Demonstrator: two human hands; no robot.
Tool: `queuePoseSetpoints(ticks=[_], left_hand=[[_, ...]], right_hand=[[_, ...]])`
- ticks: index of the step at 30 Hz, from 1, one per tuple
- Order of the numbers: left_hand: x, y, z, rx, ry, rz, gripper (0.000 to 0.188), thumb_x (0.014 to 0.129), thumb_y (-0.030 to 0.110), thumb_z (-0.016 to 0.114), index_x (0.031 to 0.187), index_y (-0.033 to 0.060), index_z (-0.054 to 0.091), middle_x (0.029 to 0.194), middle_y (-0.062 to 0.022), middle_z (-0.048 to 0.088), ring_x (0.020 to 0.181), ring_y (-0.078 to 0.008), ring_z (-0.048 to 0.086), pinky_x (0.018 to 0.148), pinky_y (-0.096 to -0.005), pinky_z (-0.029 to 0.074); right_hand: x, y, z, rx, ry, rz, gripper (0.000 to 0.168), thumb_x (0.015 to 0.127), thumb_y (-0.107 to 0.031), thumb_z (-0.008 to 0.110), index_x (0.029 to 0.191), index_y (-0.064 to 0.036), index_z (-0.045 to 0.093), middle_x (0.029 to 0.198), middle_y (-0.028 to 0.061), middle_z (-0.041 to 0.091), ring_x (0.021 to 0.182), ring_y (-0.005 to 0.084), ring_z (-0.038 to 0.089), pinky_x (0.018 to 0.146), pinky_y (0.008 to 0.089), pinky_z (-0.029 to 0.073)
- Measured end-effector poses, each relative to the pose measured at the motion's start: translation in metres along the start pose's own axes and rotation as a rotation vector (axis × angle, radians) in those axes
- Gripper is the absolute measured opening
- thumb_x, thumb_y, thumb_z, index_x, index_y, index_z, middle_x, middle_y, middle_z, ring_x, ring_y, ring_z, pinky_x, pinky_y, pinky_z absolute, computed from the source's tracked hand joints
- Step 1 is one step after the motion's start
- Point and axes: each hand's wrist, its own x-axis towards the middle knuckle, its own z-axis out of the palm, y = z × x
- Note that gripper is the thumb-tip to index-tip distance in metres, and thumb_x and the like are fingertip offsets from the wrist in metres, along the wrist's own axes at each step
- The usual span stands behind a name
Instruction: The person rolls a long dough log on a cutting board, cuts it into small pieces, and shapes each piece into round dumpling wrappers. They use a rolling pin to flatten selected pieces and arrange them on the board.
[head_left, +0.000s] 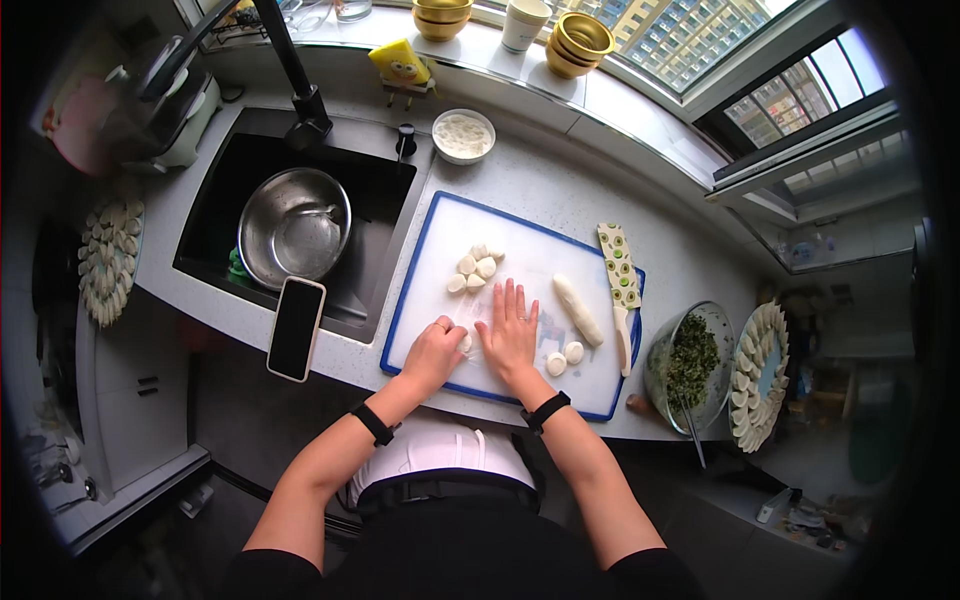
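Note:
My left hand (433, 355) is curled over the cutting board, its thumb and fingers on a small white dough piece (466, 343). Beside it my right hand (513, 336) lies palm down, fingers spread, on the white board with a blue rim (517, 209). What looks like clear plastic film (469, 306) lies between the hands. Beyond them is a cluster of several cut dough pieces (467, 265). Right of my right hand are a dough roll (577, 310) and two round dough pieces (556, 364). A knife (623, 341), its blade avocado-patterned, lies along the board's right side.
A flour bowl (463, 136) stands behind the board. Left is a sink (360, 311) holding a steel bowl (259, 217); a phone (297, 328) overlaps its front edge. Right are a glass bowl of chopped green filling (694, 360) and a plate of dumplings (759, 375). More dumplings (110, 259) sit far left.

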Motion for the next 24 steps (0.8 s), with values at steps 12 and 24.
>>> queuePoseSetpoints(ticks=[12,24], left_hand=[[0.035,-0.005,-0.013,-0.039,0.135,-0.168,0.037,0.069,-0.002,0.069,0.103,0.0020,0.054,0.102,-0.0190,0.053,0.093,-0.0377,0.057,0.080,-0.0415,0.048],[0.039,0.000,0.007,-0.075,-0.081,-0.028,0.037,0.068,0.003,0.071,0.102,0.0030,0.057,0.092,-0.0183,0.054,0.083,-0.0341,0.059,0.075,-0.0393,0.049]], right_hand=[[-0.004,-0.016,0.008,0.012,0.000,0.041,0.085,0.085,-0.052,0.051,0.143,0.001,0.022,0.150,0.0187,0.021,0.140,0.0292,0.020,0.112,0.0525,0.006],[-0.010,0.021,0.004,-0.131,0.157,0.004,0.059,0.087,-0.033,0.055,0.135,-0.001,0.040,0.143,0.0188,0.036,0.136,0.0291,0.030,0.111,0.0508,0.015]])
